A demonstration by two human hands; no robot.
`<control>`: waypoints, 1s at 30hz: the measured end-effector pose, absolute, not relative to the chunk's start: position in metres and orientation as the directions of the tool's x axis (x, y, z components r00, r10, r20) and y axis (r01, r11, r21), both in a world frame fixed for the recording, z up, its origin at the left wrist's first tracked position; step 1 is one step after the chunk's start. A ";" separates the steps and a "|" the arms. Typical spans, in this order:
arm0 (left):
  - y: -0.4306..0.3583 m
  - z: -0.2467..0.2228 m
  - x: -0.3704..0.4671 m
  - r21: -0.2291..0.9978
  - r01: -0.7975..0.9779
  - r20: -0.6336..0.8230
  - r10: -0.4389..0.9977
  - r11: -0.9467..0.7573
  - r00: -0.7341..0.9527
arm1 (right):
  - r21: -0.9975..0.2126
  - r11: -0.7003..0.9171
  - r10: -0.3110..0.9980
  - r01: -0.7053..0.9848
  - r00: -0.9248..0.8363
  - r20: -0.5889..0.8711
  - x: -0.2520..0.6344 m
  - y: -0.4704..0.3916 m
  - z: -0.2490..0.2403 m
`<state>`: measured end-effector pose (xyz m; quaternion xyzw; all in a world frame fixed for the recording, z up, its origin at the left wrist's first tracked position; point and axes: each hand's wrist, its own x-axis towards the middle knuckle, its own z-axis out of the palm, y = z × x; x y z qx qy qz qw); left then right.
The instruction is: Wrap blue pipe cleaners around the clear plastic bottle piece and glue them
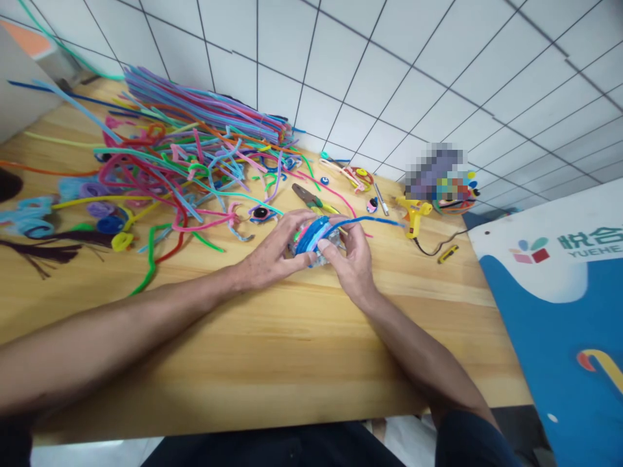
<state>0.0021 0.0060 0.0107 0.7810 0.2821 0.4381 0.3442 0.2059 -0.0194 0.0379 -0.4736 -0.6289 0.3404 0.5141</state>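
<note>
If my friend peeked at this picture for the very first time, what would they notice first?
Probably the colorful heap of pipe cleaners sprawling over the left side of the wooden table, with a thick bundle of pipe cleaners behind it near the tiled wall. Next, in the middle, the left hand and right hand hold a blue-wrapped object. Farther right, a bright yellow glue gun stands out.
</note>
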 end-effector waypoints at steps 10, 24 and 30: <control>0.006 0.012 0.002 0.779 0.131 0.506 0.738 -0.613 0.446 | -0.915 0.333 0.942 0.229 -0.027 0.336 0.207 -0.020 0.036; 0.006 0.008 0.003 0.794 0.122 0.502 0.756 -0.596 0.421 | -0.912 0.345 0.937 0.220 -0.035 0.347 0.205 -0.021 0.034; 0.007 0.007 0.003 0.793 0.126 0.501 0.756 -0.596 0.422 | -0.911 0.344 0.938 0.228 -0.036 0.345 0.205 -0.021 0.032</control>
